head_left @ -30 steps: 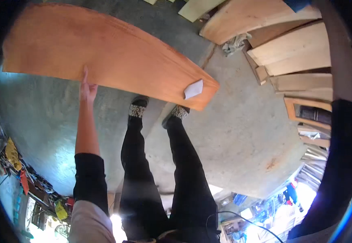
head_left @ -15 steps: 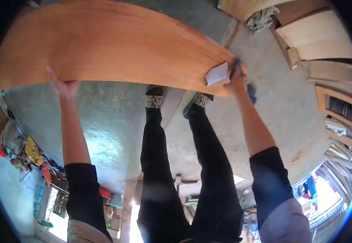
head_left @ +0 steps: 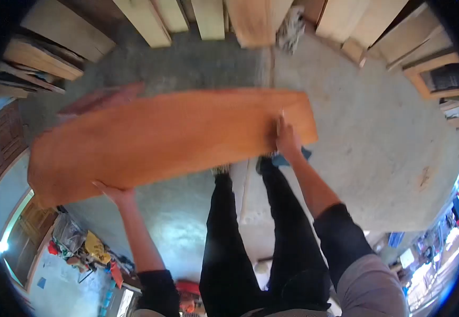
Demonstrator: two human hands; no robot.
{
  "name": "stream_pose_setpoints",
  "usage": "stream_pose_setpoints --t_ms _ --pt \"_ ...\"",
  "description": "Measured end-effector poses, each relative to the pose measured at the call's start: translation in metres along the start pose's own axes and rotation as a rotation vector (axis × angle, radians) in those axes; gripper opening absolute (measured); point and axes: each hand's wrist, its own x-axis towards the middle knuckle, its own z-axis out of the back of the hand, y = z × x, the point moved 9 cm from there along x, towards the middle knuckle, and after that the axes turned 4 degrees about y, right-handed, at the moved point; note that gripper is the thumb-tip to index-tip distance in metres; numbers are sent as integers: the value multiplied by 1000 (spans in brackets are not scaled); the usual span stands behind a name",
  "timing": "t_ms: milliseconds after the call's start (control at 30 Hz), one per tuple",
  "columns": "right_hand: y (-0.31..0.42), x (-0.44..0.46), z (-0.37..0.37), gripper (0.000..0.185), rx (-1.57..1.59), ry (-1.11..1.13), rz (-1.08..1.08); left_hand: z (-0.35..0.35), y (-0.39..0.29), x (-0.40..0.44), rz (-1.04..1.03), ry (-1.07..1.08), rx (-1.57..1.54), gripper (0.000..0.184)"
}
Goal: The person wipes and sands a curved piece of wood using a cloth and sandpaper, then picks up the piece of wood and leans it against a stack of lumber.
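Note:
A long orange-brown wooden board (head_left: 171, 140) is held out in front of me, tilted, its left end lower in view. My left hand (head_left: 119, 194) grips its near edge toward the left end, thumb on the top face and fingers hidden underneath. Toward the right end, my right hand (head_left: 288, 141) holds the near edge, with thumb or finger over the face; motion blurs it. A tiny pale spot shows at its fingertips, too blurred to name. Beyond the board's left part lies a reddish-brown flat piece (head_left: 102, 99), partly hidden.
Wooden planks (head_left: 211, 18) lean along the far side, with a grey rag (head_left: 291, 30) among them. A blue item (head_left: 292, 157) shows beneath the board near my feet. Cluttered bags (head_left: 81, 238) lie at left, by a wooden door (head_left: 34, 214). The floor (head_left: 366, 174) is concrete.
The board has moved lower in view and its right end now shows. My right hand has shifted left along it. The white paper and dark object beside that hand no longer show.

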Motion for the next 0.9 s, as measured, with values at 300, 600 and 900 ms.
stream_pose_setpoints --t_ms 300,600,900 --pt "-46 -173 248 47 258 -213 92 -65 -77 -146 -89 -124 395 49" --pt "56 -299 395 47 -25 -483 377 -233 -138 -309 -309 101 725 28" --pt "78 -372 600 35 117 -906 451 -342 -146 -431 -609 695 851 33"
